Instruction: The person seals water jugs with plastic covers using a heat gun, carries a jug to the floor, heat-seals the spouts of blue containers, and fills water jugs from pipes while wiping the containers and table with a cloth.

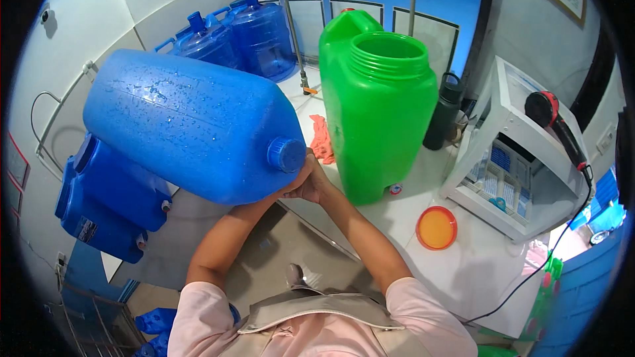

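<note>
1. Two bare hands meet at the capped end of a large blue water jug (192, 119); the jug lies tilted on its side, up in front of the person, its skin beaded with water drops; its ribbed blue screw cap (286, 155) is on and faces toward the right and the person.
2. Left hand (305, 172) lies against the jug's end, just beside the cap; the right hand (309, 189) is next to it, just below; the fingers are mostly hidden by the jug and by each other, so I cannot tell how far they are closed.
3. Right of the jug, a green water container (378, 119) stands upright on the white bench (476, 284); its wide threaded mouth is uncovered; a small red-and-white cap (395, 189) shows near its base.
4. Near that container lie an orange cloth (321, 139) and a round red-rimmed lid (436, 228) with a yellow-orange inside; a black bottle (443, 112) stands behind it to the right.
5. Farther right is a white open-fronted cabinet (479, 215); a black-and-red corded hand tool (562, 129) is on top.
6. Several clear blue bottles (263, 36) stand behind the jug; two slim blue containers (99, 208) sit at the left.
</note>
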Demonstrator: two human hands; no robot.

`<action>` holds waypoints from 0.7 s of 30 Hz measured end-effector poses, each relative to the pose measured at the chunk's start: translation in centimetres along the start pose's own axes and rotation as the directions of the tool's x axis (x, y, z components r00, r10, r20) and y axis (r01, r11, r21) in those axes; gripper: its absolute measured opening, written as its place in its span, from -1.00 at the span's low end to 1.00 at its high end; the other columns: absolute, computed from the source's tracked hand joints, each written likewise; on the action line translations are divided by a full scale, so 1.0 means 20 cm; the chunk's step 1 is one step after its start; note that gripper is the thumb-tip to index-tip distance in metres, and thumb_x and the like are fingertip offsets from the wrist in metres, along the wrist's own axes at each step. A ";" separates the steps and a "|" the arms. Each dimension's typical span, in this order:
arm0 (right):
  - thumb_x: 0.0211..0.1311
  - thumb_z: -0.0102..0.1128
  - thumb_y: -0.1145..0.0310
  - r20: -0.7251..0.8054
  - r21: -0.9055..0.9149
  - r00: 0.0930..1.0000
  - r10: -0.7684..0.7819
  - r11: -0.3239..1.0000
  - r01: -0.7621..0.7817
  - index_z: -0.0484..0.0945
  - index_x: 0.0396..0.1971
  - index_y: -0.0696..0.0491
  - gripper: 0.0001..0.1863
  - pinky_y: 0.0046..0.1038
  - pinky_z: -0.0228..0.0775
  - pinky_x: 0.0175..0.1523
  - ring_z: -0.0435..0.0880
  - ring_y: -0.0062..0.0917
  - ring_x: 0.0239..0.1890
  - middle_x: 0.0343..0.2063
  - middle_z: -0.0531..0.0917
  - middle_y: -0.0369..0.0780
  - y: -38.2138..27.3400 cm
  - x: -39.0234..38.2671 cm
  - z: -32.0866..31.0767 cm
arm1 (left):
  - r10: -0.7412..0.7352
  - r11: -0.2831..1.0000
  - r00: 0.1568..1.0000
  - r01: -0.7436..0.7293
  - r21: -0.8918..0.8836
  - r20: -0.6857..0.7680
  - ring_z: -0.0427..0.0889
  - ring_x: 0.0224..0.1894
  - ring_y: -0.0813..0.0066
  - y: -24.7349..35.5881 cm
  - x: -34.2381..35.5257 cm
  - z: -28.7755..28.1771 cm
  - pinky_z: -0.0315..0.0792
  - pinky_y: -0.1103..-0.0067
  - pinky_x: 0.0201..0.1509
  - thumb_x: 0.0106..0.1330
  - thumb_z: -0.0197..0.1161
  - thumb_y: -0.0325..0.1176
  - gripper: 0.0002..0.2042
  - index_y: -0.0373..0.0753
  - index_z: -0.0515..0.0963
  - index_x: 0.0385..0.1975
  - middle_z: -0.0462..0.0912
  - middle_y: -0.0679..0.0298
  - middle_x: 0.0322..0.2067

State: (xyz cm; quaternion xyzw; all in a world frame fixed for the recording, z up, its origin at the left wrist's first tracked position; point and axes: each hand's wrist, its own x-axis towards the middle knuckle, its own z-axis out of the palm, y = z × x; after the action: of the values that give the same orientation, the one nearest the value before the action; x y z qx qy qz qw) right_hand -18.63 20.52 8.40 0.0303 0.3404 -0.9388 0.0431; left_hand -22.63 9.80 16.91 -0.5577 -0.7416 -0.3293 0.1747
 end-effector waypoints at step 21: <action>0.15 -0.16 -0.14 -0.329 -0.203 0.922 -0.202 0.969 0.140 0.04 0.18 -0.04 -0.31 -0.11 0.10 0.17 0.22 -0.22 0.16 0.16 0.12 -0.04 -0.07 1.03 -0.05 | 0.179 0.972 0.983 -0.182 -0.149 -0.035 0.41 -0.47 0.39 -0.97 0.41 -0.17 0.27 0.44 -0.32 0.12 0.12 -0.35 -0.87 -0.15 0.37 -0.62 0.40 0.32 -0.60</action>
State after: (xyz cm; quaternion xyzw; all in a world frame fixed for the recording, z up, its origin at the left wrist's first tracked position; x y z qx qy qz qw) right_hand -39.14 20.95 6.70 0.1617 0.4251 -0.8852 -0.0977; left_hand -43.96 10.09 18.81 -0.6309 -0.6589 -0.3732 0.1688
